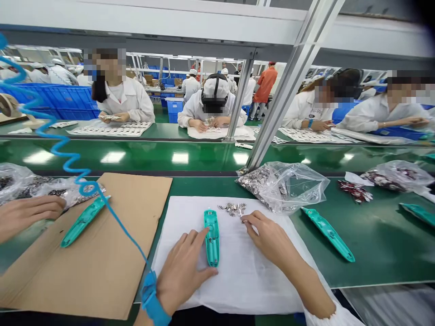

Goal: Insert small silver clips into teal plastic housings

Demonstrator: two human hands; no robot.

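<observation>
Near the middle of the counter's [367, 240] near edge, a teal casing [212, 244] is lying on a white sheet [244, 285], its long axis pointing toward the far edge. The left hand [181, 265] is resting beside it, its grip spreading apart: the index finger is touching the casing's left side and the thumb is lying at its near end. To the right of the casing's far end, a small pile of metal parts [233, 208] is sitting loose on the sheet. The right hand's [267, 233] fingertips are drawing close together just beside that pile; whether they are clamping a part, I cannot tell.

Toward the counter's far edge, a plastic bag [263, 181] of similar parts is lying by the sheet's far right corner. A blue coiled cord [70, 158] is running down to the wrist strap [151, 294] on the left wrist.

As a judgement, a loose pinch could be dropping a part or scattering the pile, the pieces being so small. The casing could be skidding or turning if the sheet slips or the left hand presses unevenly. The cord, crossing above the cardboard [112, 276], could be catching the casing there [84, 222] if the left arm swings.
</observation>
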